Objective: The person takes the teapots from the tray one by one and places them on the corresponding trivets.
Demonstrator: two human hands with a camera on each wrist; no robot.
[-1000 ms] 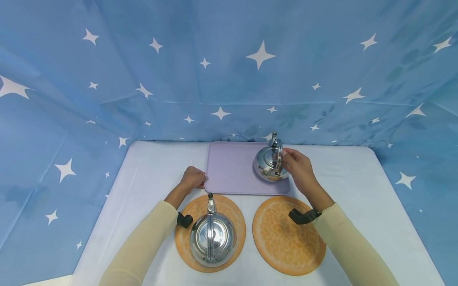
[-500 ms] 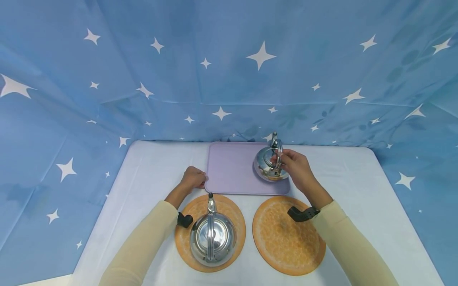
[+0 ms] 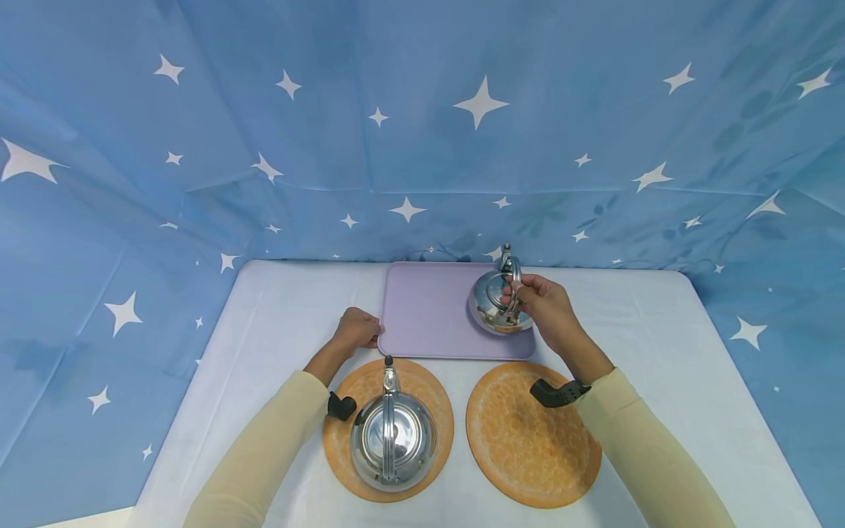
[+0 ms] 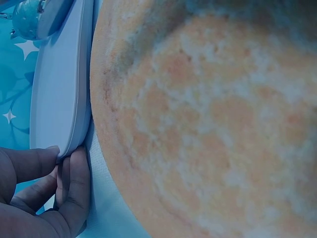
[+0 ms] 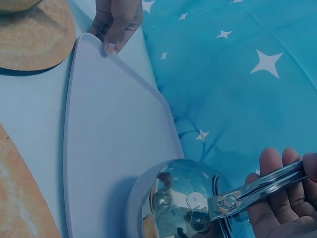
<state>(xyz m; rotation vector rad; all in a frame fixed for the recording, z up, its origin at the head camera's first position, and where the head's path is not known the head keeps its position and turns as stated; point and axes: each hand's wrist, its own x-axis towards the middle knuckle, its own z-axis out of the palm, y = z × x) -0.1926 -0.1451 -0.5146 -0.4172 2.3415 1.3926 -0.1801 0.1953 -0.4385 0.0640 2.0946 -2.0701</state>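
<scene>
Right hand (image 3: 544, 306) curled round metal handle (image 5: 257, 187) of small steel kettle (image 3: 491, 304), grasping it. Kettle sits on lilac tray (image 3: 429, 315), at tray's right near corner, spout toward backdrop. Left hand (image 3: 356, 328) pinches tray's left near corner, thumb on rim, fingers beneath. Just nearer than tray: two round orange mats on white table (image 3: 660, 345). Left mat (image 3: 343, 418) carries larger steel kettle (image 3: 392, 438); right mat (image 3: 528, 440) bare. Blue star-print cloth (image 3: 422, 110) behind tray.
</scene>
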